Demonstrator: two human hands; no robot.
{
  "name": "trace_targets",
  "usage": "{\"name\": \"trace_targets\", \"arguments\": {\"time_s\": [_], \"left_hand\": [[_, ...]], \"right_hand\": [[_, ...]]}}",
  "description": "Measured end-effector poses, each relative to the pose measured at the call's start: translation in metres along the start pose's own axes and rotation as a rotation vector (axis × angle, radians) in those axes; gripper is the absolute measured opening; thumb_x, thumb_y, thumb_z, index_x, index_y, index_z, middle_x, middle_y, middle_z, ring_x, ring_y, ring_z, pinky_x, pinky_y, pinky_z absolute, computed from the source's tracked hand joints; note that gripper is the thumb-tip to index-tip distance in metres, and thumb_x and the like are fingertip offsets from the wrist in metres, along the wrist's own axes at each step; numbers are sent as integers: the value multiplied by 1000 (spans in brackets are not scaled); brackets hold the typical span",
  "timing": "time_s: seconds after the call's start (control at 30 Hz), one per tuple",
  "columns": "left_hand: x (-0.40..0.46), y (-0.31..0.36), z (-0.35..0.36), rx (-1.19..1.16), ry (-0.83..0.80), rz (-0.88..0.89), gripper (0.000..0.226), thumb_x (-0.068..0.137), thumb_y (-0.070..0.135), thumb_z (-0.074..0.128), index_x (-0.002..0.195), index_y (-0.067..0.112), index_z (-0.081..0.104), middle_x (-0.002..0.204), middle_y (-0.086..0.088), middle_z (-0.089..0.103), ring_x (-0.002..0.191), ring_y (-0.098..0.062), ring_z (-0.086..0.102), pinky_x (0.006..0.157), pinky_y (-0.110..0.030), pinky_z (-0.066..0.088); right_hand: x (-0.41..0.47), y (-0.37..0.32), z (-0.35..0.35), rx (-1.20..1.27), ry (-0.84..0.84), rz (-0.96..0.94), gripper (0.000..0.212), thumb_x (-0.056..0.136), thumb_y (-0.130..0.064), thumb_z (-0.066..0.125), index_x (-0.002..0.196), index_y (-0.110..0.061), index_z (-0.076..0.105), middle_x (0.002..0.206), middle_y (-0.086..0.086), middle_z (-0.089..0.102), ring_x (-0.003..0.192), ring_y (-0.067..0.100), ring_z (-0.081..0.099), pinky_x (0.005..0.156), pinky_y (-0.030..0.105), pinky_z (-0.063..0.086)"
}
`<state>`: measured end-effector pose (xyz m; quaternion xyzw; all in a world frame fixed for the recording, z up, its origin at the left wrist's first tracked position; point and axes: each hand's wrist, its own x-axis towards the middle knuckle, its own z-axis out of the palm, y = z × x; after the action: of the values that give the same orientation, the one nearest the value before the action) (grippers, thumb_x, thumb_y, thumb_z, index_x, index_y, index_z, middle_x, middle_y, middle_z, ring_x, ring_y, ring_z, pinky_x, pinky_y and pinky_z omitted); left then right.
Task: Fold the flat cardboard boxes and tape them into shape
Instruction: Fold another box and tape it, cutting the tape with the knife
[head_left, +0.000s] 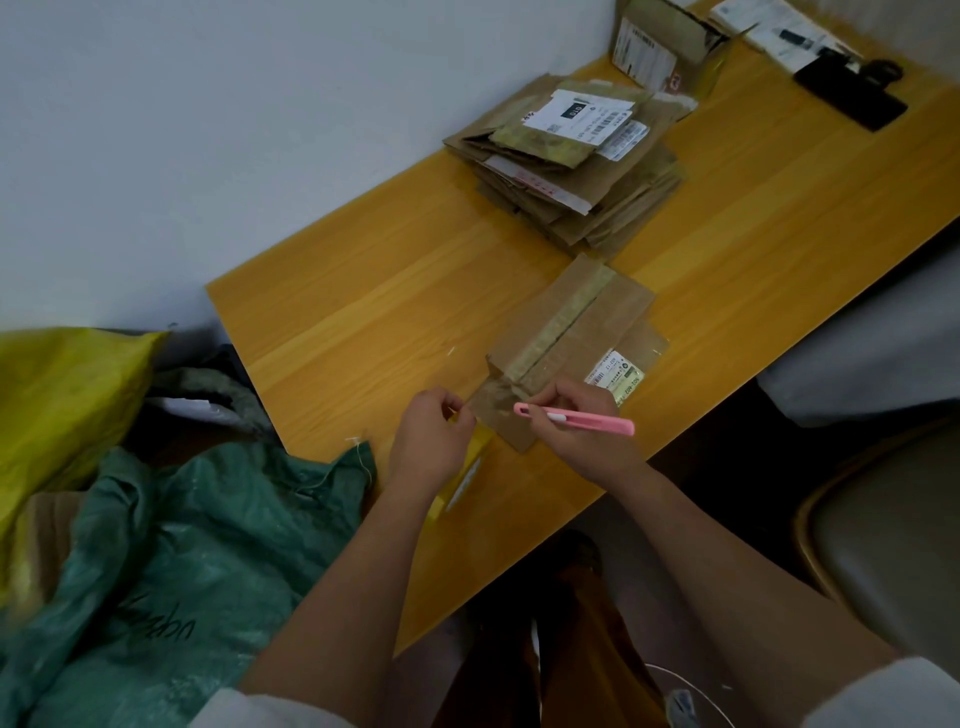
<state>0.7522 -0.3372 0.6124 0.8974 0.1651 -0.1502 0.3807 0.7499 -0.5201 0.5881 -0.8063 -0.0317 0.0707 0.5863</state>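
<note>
Green and yellow woven sacks (171, 545) are slumping at the far left, two that we are counting, beside the wooden desk (363, 312). Moving right, our left hand (434, 436) is curling its grip around something small near the desk's front edge, perhaps the end of clear tape, though we cannot tell for certain. Next, our right hand (574, 423) is holding a pink utility knife (574, 418) in a narrow grip, resting on the near end of the one cardboard box (569, 348) we are working on, which is lying folded and taped along its seam at the middle of the desk. We are judging it light, thin and easily creased, with slick tape on top, so it is best held by its stiffer folded edges. Further right and back, one stack of flat boxes (566, 166) is waiting, and one open box (670, 47) is standing at the wall.
</note>
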Motion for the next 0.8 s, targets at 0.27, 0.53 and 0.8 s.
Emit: {"name": "trace_targets", "arguments": {"time_s": [0.27,0.53,0.8], "left_hand": [[2,-1,0,-2,-1,-25,14,97,24,54,84,19,57,91,-4,58,66,-15,49,59,-34,41],[0,1,-2,-5,8,-16,15,97,23,55,84,18,58,89,-3,58,67,-15,49,61,-34,42],[-2,-1,-3,-63,1,-26,16,97,20,55,81,16,58,81,-1,56,69,-16,48,60,-31,39]], "right_hand": [[2,0,-5,38,67,5,12,86,1,66,76,-5,63,67,-2,60,56,2,51,49,19,41],[-5,21,-6,-271,-158,-93,25,82,-9,73,68,-20,56,66,-8,59,56,7,54,92,20,50],[5,-7,-9,299,200,213,27,86,11,57,67,-7,52,69,13,61,67,15,67,58,30,54]]}}
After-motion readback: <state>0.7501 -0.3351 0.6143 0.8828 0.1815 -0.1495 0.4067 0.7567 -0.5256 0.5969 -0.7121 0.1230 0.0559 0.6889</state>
